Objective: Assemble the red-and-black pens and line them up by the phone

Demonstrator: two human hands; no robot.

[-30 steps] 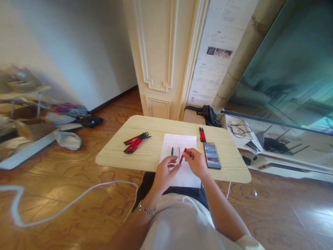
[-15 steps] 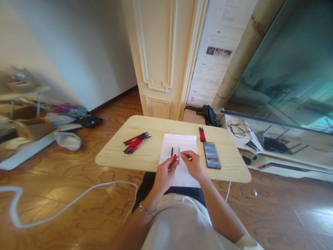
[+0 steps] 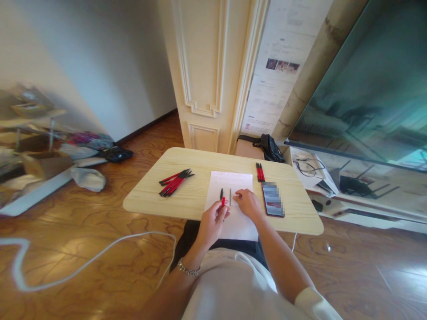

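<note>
My left hand is closed round a red pen barrel that sticks up from its fingers over the white paper sheet. My right hand rests on the paper just right of it, its fingers pinched near a thin refill and a small red piece; whether it grips either I cannot make out. A small black pen tip lies on the sheet beside the refill. Several red-and-black pens lie in a pile to the left. Two more pens lie at the right rear.
A phone lies right of the paper on the light wooden table. A black bag sits behind the table. A white cable runs across the wood floor at left; clutter is at far left, a glass TV stand at right.
The red barrel passed from between both hands into my left hand alone. My right hand let go of it and moved down onto the paper near the refill.
</note>
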